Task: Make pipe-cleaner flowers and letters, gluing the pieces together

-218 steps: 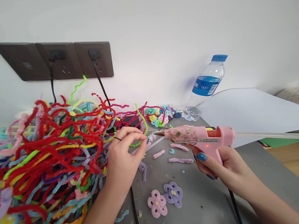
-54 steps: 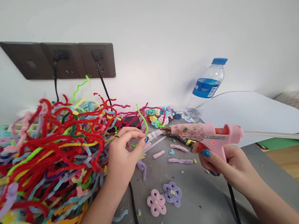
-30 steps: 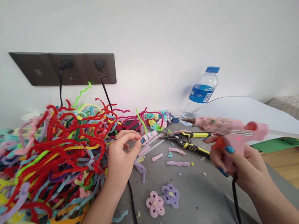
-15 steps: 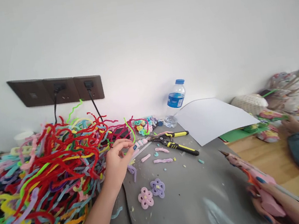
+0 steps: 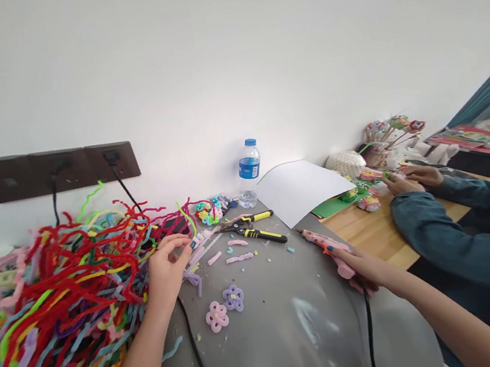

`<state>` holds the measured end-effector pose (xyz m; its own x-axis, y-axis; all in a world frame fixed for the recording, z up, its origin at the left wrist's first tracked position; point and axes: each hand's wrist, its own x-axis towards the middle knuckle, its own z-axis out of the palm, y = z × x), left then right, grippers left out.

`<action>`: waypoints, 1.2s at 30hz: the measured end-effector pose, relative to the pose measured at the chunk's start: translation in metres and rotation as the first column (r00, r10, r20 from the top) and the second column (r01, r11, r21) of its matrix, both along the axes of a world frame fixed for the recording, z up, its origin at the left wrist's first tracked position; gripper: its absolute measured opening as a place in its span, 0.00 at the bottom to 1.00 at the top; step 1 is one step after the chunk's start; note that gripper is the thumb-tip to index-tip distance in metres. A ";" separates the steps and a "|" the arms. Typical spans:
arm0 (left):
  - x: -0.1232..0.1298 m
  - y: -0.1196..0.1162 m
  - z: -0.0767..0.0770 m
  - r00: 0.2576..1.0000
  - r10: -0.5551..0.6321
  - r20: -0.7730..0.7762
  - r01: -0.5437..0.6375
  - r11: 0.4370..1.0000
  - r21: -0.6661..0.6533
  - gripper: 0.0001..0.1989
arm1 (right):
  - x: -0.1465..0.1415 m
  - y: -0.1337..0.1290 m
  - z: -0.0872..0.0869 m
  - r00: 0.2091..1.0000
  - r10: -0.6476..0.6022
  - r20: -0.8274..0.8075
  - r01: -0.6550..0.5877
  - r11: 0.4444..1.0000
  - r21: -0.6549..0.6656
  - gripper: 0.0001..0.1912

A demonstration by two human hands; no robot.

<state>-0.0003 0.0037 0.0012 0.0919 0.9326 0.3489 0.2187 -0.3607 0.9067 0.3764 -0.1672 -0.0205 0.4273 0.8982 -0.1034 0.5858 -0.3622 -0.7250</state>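
Observation:
In my right hand (image 5: 363, 267) is a pink hot glue gun (image 5: 323, 246), its dark nozzle pointing left over the table's right side. A black cord hangs below it. My left hand (image 5: 169, 262) is closed in a pinch beside a heap of colourful pipe cleaners (image 5: 81, 294); what its fingertips hold is too small to make out. Just past those fingertips lie short pink pipe cleaner pieces and a translucent stick (image 5: 211, 248). Yellow-and-black pliers (image 5: 262, 234) rest to their right. Nearer me are a pink flower (image 5: 217, 316) and a purple flower (image 5: 233, 298), both of pipe cleaner.
Behind the pliers stands a water bottle (image 5: 249, 167), with a white sheet (image 5: 304, 190) to its right. Cut pipe cleaner bits (image 5: 239, 258) dot the grey table. At the wooden table (image 5: 384, 236) on the right, another person's hands (image 5: 404, 181) handle something small. Two plugs sit in the wall socket (image 5: 103, 161).
The view has swung right, so the table's things appear further left. My right hand has brought the glue gun up and inward. My left hand keeps its pinch beside the heap.

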 end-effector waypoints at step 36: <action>0.004 -0.003 -0.002 0.999 -0.011 0.042 0.013 0.999 -0.039 0.07 | -0.185 0.092 0.071 0.681 0.621 0.389 -0.612 0.774 -0.164 0.05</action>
